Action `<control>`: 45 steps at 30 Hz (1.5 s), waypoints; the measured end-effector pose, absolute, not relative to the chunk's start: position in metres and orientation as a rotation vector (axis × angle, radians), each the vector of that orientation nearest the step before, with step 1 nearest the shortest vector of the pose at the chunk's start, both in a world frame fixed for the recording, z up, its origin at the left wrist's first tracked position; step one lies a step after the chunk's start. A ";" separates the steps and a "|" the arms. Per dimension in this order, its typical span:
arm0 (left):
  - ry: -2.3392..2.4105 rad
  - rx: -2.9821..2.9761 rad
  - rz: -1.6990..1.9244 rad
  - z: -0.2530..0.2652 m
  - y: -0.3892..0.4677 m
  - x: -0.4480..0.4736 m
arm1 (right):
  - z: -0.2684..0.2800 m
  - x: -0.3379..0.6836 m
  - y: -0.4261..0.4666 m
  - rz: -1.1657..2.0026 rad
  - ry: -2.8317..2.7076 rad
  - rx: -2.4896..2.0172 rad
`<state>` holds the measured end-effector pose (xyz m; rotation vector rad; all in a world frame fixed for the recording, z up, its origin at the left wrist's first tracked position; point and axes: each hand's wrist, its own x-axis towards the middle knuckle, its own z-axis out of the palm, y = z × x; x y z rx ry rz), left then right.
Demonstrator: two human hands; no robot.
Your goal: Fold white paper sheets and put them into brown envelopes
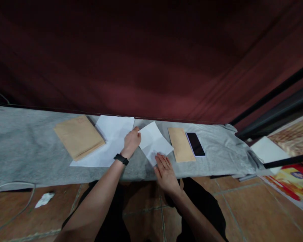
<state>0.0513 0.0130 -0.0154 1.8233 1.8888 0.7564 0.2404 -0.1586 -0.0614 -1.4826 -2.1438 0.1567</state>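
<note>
A creased white sheet of paper (153, 136) lies turned at an angle on the grey cloth between my hands. My left hand (132, 142), with a black band on its wrist, is closed at the sheet's left corner, the paper edge at its fingertips. Flat on the sheet's near corner rests my right hand (164, 170), its fingers stretched out. More white paper (113, 129) spreads to the left, partly under a stack of brown envelopes (79, 136). Just right of the creased sheet lies a single brown envelope (182, 144).
A phone (196, 144) in a pale purple case lies beside the single envelope. Grey cloth (22, 144) covers the narrow surface, backed by a dark red curtain (141, 77). Black bars (275, 97) stand at the right. A crumpled tissue (44, 199) and a cable are at lower left.
</note>
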 end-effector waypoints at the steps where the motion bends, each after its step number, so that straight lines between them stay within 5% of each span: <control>1: 1.841 1.634 0.860 -0.013 0.012 0.047 | -0.059 0.244 -0.155 0.158 -2.103 -1.498; 8: 1.530 1.034 1.087 -0.014 -0.022 0.040 | -0.050 0.257 -0.131 0.170 -1.912 -1.545; 20: 1.359 0.905 0.955 -0.030 -0.071 0.048 | -0.058 0.228 -0.123 0.186 -2.121 -1.625; 29: 1.966 2.041 0.282 0.001 -0.090 0.029 | -0.071 0.225 -0.125 0.098 -2.217 -1.720; 36: 1.433 2.658 0.512 -0.035 -0.090 0.066 | -0.073 0.226 -0.124 0.073 -2.255 -1.708; 45: 1.577 2.559 0.484 -0.077 -0.086 0.069 | -0.086 0.232 -0.128 -0.029 -2.110 -1.796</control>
